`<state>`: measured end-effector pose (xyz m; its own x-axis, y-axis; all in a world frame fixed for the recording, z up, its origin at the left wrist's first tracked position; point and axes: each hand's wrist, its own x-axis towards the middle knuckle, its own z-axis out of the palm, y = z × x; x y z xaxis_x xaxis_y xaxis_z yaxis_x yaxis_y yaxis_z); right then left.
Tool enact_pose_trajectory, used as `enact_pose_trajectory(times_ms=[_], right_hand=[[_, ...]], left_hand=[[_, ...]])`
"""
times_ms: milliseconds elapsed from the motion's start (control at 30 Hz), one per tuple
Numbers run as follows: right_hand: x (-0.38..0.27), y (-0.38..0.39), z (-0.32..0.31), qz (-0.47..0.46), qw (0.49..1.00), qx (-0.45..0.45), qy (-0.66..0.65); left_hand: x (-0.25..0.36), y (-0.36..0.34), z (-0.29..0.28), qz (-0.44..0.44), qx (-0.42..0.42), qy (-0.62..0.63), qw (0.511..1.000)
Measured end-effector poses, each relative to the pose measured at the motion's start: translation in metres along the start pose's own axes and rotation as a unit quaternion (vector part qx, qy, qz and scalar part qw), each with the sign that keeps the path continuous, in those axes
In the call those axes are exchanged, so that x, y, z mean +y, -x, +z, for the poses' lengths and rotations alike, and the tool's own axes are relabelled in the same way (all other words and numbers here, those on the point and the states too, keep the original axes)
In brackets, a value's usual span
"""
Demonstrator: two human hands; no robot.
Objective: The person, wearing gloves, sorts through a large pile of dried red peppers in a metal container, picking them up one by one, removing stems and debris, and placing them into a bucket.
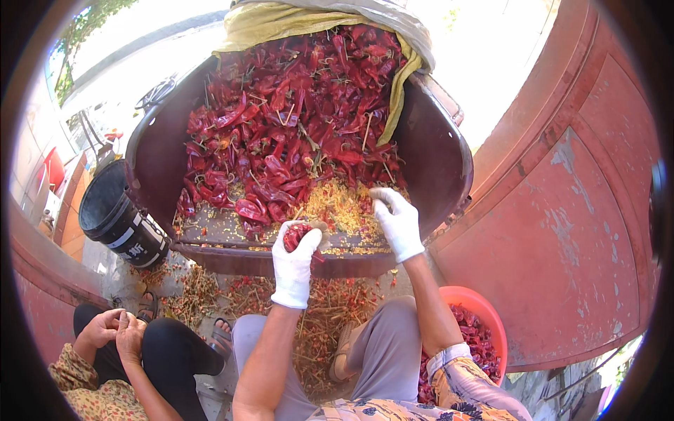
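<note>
My left hand [296, 256], in a white glove, is closed on a dried red chili [298, 234] above the front lip of a large dark metal bin [432, 144]. My right hand [397, 221], also gloved, is raised at the right of the scattered yellow seeds [333, 203], fingers apart and slightly curled, with nothing visible in them. A heap of red dried chilies [281, 112] fills the back and middle of the bin, under a folded yellow sack [274, 21] at the rim.
A black bucket [105, 200] stands left of the bin. A red basin [484, 316] of chilies sits at lower right, beside a red metal panel [547, 252]. A co-worker's bare hands [121, 330] rest together at lower left. Stems and debris [253, 302] litter the ground.
</note>
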<state>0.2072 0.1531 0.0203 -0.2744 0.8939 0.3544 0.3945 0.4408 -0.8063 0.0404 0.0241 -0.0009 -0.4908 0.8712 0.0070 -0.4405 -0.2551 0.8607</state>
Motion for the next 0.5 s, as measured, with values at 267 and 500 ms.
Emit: enact_pose_trajectory(times_ms=[267, 500], right_hand=[[0.011, -0.012, 0.001, -0.075, 0.96, -0.05, 0.265], [0.016, -0.009, -0.005, -0.023, 0.997, 0.002, 0.078]], left_hand=[[0.0, 0.001, 0.002, -0.001, 0.008, 0.019, 1.0], [-0.003, 0.002, 0.004, -0.039, 0.003, 0.077, 0.996]])
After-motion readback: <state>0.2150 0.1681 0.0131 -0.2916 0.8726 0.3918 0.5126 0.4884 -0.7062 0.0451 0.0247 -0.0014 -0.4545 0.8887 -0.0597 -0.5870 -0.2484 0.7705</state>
